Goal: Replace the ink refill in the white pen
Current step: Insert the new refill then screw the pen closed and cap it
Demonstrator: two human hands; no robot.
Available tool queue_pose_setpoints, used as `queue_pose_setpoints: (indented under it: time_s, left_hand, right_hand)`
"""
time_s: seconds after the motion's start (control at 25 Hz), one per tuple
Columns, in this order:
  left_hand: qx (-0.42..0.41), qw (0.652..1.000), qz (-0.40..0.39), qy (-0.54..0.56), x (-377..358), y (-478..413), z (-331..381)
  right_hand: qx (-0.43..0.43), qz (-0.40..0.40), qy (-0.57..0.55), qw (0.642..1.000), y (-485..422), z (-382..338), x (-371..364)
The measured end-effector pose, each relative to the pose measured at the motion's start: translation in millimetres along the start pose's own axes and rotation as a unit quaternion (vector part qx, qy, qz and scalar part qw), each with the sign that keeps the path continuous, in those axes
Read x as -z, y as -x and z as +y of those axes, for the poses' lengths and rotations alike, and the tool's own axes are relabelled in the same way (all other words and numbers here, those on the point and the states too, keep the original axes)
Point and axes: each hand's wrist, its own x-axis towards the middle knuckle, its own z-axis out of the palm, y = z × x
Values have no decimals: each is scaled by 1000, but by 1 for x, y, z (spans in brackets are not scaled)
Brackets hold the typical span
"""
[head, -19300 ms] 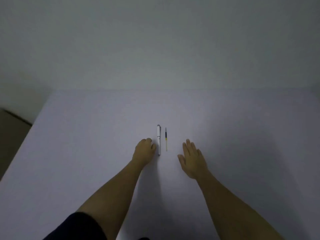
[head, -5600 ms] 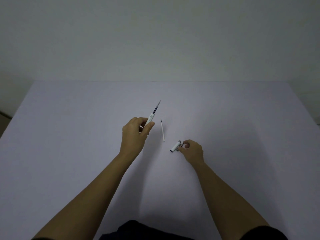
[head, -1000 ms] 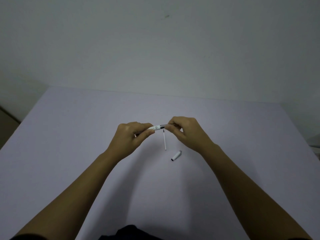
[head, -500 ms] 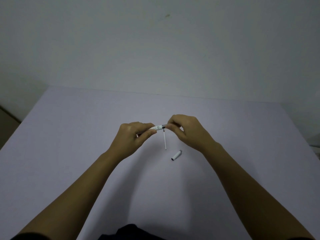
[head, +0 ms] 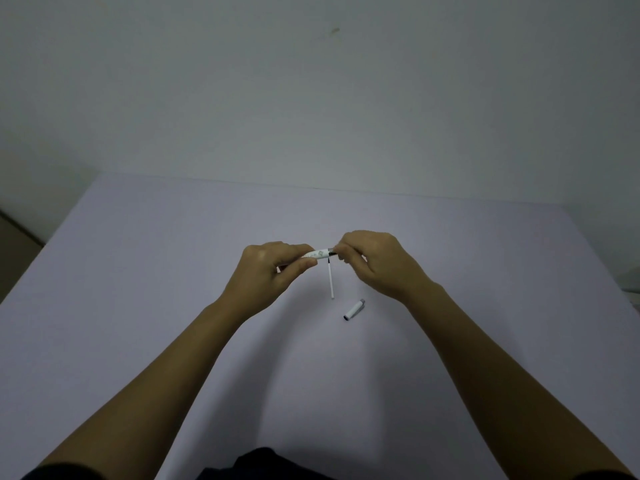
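Note:
Above the middle of the table I hold the white pen barrel [head: 318, 253] level. My left hand [head: 268, 271] grips its left part between thumb and fingers. My right hand [head: 375, 261] pinches the dark end [head: 331, 251] sticking out of the barrel's right side; the tip is hidden by those fingers. A thin white refill [head: 331, 280] lies on the table just below the hands, pointing towards me. The white pen cap [head: 354, 309] lies loose to its right, near my right wrist.
The pale lilac table [head: 173, 271] runs to a plain wall at the back. Its left edge drops to a dark floor [head: 17, 244]. A dark garment [head: 263, 462] shows at the bottom edge between my forearms.
Both hands stay on the pen; my right hand has closed in slightly on the barrel's dark end. The refill and cap on the table have not moved.

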Motion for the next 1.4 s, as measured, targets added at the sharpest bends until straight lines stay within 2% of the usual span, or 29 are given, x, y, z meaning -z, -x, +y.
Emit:
queue_pose_setpoints:
  time_s: [0.2,0.32,0.4,0.48,0.56,0.64,0.76,0.88,1.04,1.16,1.24,1.32,1.4]
  left_hand:
    - [-5,1000,0,-9,-2,-1,-1]
    - [-3,1000,0,-17,-5,-1,-4]
    - [18,1000,4,-8,-7,0,-7]
    - [37,999,15,1,-8,1,-10]
    - [46,999,15,5,-10,3,-12]
    - [57,998,12,16,-13,5,-15]
    - [78,996,9,36,-15,7,-19]
    - [88,995,7,37,-16,8,-23]
    - [91,995,0,35,-17,10,-27]
    - [95,995,-1,33,-17,13,-33]
    - [102,994,-4,30,-19,16,-37]
    - [115,993,-11,27,-22,19,-39]
    - [132,991,-13,28,-25,23,-40]
  right_hand:
    - [13,-3,6,1000,-2,4,0]
    - [-23,-26,-39,999,-3,8,-5]
    - [-74,-15,-97,992,-2,20,-10]
    - [-174,62,-175,967,2,38,-21]
    - [-287,124,-139,940,10,61,-40]
    - [-383,92,-39,918,24,85,-66]
    - [-487,0,2,873,48,100,-103]
    - [-525,-30,2,850,58,98,-128]
    - [-544,3,-25,839,58,96,-142]
    - [-589,34,-81,803,53,98,-137]
    - [-601,85,-178,774,40,97,-127]
    - [-557,154,-345,739,23,88,-110]
    - [-470,193,-481,714,10,77,-90]
